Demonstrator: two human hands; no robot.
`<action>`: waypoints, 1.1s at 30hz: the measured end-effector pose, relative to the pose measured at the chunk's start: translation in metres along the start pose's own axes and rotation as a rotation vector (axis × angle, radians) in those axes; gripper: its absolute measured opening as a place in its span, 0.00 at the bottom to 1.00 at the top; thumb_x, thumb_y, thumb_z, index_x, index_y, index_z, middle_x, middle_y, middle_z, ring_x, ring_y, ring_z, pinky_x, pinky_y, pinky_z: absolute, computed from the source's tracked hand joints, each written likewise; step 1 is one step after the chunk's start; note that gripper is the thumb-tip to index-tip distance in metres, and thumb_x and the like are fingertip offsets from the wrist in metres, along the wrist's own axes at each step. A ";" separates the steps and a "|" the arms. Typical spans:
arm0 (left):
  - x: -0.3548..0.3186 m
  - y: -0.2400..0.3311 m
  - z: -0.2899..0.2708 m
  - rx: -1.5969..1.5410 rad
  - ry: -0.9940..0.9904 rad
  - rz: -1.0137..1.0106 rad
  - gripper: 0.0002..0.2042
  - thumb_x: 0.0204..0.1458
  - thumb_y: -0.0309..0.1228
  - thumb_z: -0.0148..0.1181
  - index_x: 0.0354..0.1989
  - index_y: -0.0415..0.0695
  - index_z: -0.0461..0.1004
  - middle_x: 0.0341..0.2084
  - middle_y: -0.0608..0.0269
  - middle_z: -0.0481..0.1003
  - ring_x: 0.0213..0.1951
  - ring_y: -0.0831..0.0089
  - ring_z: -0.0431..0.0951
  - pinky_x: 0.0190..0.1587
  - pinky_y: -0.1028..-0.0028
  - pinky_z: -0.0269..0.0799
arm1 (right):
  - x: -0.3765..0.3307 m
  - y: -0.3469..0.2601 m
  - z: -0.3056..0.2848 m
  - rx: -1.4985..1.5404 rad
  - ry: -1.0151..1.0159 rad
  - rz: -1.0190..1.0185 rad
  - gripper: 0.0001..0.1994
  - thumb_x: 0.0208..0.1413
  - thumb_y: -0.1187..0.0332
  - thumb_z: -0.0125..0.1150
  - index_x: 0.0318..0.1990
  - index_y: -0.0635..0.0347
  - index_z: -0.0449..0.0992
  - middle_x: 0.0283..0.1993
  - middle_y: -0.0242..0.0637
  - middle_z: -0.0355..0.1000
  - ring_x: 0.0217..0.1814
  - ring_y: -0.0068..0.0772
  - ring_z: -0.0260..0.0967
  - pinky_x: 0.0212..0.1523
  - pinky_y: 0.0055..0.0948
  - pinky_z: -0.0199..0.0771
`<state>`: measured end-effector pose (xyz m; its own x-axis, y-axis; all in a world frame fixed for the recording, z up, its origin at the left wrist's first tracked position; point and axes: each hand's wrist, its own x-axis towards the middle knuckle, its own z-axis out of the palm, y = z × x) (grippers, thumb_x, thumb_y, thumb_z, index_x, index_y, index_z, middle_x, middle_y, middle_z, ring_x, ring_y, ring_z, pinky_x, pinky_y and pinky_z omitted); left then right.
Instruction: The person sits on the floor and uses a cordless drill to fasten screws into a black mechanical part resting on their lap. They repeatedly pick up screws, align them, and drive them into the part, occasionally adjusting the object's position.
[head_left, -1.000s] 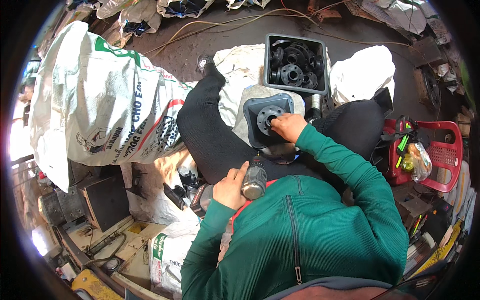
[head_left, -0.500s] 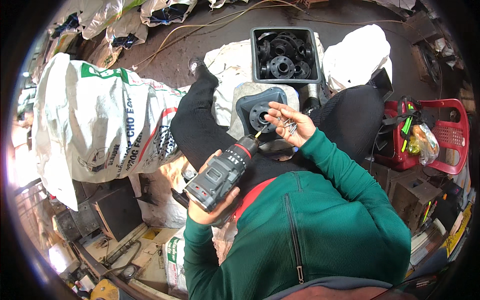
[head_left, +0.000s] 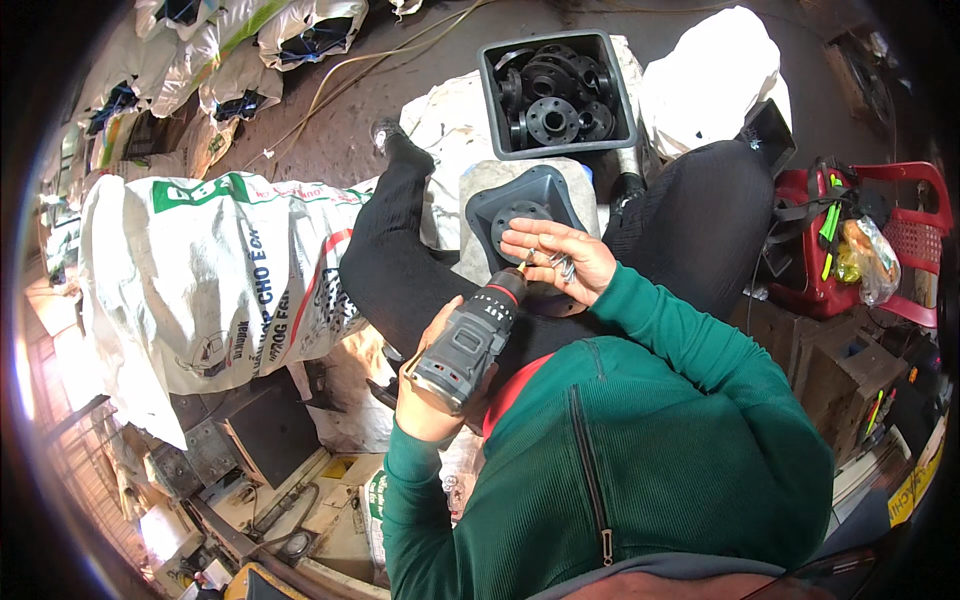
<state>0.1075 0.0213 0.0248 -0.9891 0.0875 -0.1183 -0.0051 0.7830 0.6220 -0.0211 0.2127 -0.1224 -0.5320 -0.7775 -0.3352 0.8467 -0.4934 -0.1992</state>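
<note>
My left hand (head_left: 425, 408) is wrapped round a grey and black cordless drill (head_left: 468, 342) with a red ring near its chuck. The drill's yellowish bit points up toward my right hand (head_left: 585, 258). Several small silver screws (head_left: 567, 268) lie in the curled part of that hand, while its upper fingers stretch to the left. Beneath those fingers is a dark grey square-flared housing (head_left: 548, 183) with corner holes. A round black flange (head_left: 510, 216) sits in its middle, partly hidden by my fingers. Whether the bit touches a screw is too small to tell.
A grey bin (head_left: 628, 140) full of black flanges stands beyond the housing, which rests on a pale block (head_left: 472, 262). White printed sacks (head_left: 215, 270) lie at left. On the right, a red plastic chair (head_left: 915, 205) bears bags and straps. My legs flank the block.
The view has shifted a little. My right hand has moved left over the flange and covers more of it. The drill bit is now closer to my right fingers.
</note>
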 end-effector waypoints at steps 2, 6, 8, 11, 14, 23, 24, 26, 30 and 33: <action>0.004 -0.001 0.001 0.027 -0.004 0.005 0.28 0.41 0.27 0.68 0.55 0.40 0.68 0.58 0.51 0.66 0.51 0.59 0.76 0.52 0.67 0.73 | 0.000 0.000 0.000 -0.005 0.001 -0.004 0.21 0.64 0.72 0.45 0.63 0.68 0.59 0.63 0.52 0.62 0.66 0.43 0.61 0.53 0.33 0.78; 0.006 0.002 0.002 -0.057 -0.042 -0.085 0.25 0.38 0.26 0.69 0.50 0.43 0.72 0.58 0.48 0.66 0.57 0.55 0.69 0.58 0.64 0.66 | 0.001 0.002 -0.003 -0.062 0.042 -0.012 0.21 0.64 0.71 0.46 0.63 0.68 0.60 0.63 0.51 0.63 0.67 0.42 0.61 0.53 0.31 0.78; 0.007 0.006 0.001 -0.007 -0.067 -0.054 0.24 0.38 0.26 0.69 0.49 0.43 0.73 0.58 0.49 0.66 0.56 0.56 0.71 0.57 0.64 0.68 | 0.001 0.003 -0.004 -0.101 0.057 -0.015 0.21 0.64 0.71 0.47 0.63 0.68 0.60 0.63 0.50 0.63 0.66 0.41 0.61 0.52 0.29 0.78; 0.009 0.012 -0.002 -0.108 -0.090 -0.209 0.24 0.39 0.26 0.68 0.50 0.44 0.73 0.57 0.51 0.67 0.53 0.57 0.73 0.53 0.64 0.72 | 0.003 0.005 -0.003 -0.143 0.067 -0.004 0.22 0.64 0.70 0.48 0.63 0.68 0.60 0.63 0.49 0.62 0.66 0.41 0.61 0.51 0.28 0.78; 0.014 0.015 -0.006 -0.127 -0.120 -0.234 0.24 0.40 0.26 0.68 0.51 0.44 0.72 0.58 0.53 0.67 0.51 0.59 0.75 0.51 0.64 0.74 | 0.004 0.006 -0.003 -0.139 0.071 0.015 0.22 0.64 0.70 0.48 0.64 0.66 0.59 0.64 0.47 0.62 0.66 0.41 0.62 0.50 0.28 0.79; 0.030 -0.001 -0.018 -0.006 -0.028 -0.080 0.29 0.39 0.24 0.68 0.54 0.38 0.69 0.55 0.48 0.69 0.53 0.56 0.74 0.56 0.65 0.68 | 0.002 -0.003 -0.040 -0.028 0.473 -0.026 0.18 0.64 0.68 0.44 0.60 0.62 0.65 0.45 0.38 0.76 0.42 0.29 0.77 0.34 0.24 0.82; 0.034 -0.006 -0.018 0.031 -0.007 -0.044 0.29 0.40 0.24 0.67 0.55 0.38 0.68 0.54 0.48 0.70 0.53 0.57 0.74 0.56 0.65 0.68 | 0.003 -0.004 -0.045 -0.078 0.520 -0.046 0.17 0.64 0.67 0.47 0.58 0.60 0.69 0.35 0.30 0.74 0.28 0.16 0.71 0.21 0.15 0.71; 0.042 -0.016 -0.017 -0.012 -0.025 -0.093 0.29 0.40 0.25 0.68 0.55 0.38 0.69 0.52 0.48 0.71 0.53 0.56 0.74 0.55 0.65 0.68 | 0.009 -0.006 -0.055 -0.169 0.606 -0.048 0.15 0.63 0.66 0.51 0.54 0.59 0.72 0.24 0.21 0.66 0.17 0.09 0.55 0.14 0.13 0.52; 0.054 -0.032 -0.014 -0.051 -0.074 -0.214 0.27 0.41 0.26 0.68 0.54 0.38 0.69 0.46 0.51 0.75 0.48 0.59 0.76 0.51 0.66 0.70 | 0.025 0.005 -0.065 -0.451 0.671 -0.138 0.12 0.59 0.61 0.59 0.45 0.59 0.78 0.20 0.17 0.63 0.14 0.08 0.45 0.12 0.16 0.42; 0.059 -0.038 -0.008 -0.053 -0.045 -0.292 0.23 0.42 0.27 0.68 0.49 0.38 0.73 0.41 0.53 0.78 0.42 0.61 0.79 0.46 0.66 0.73 | 0.038 0.011 -0.074 -0.586 0.616 -0.171 0.13 0.54 0.60 0.66 0.38 0.61 0.80 0.30 0.28 0.74 0.29 0.16 0.66 0.31 0.19 0.65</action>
<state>0.0480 -0.0084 0.0004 -0.9371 -0.1090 -0.3316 -0.2975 0.7461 0.5956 -0.0316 0.2068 -0.2053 -0.6953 -0.2779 -0.6628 0.7148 -0.1717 -0.6779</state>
